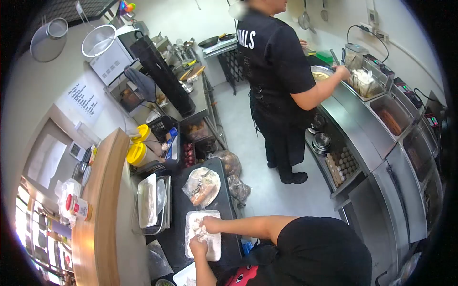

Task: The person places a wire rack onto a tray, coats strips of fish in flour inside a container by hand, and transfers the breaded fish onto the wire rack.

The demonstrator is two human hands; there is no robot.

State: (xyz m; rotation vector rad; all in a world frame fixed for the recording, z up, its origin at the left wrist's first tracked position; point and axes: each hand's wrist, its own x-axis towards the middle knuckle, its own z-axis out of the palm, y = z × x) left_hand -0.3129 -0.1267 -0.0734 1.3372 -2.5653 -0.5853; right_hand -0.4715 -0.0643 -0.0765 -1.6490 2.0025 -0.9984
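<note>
In the head view, a white rectangular tray lies on a dark worktop, its inside dusted with white powder that looks like flour. Both my hands are inside it, close together. My right hand reaches in from the right, fingers curled on white-coated food pieces. Nearer the front, my left hand has its fingers bent round the same powdery pieces; what kind of food they are is hidden by the coating. Just beyond the tray sits a plastic bag with orange-brown food on a round white plate.
Left of the worktop stand stacked trays beside a wooden counter. Bagged goods sit along its right edge. A co-worker in black stands at the steel counter, with egg trays on the shelf below.
</note>
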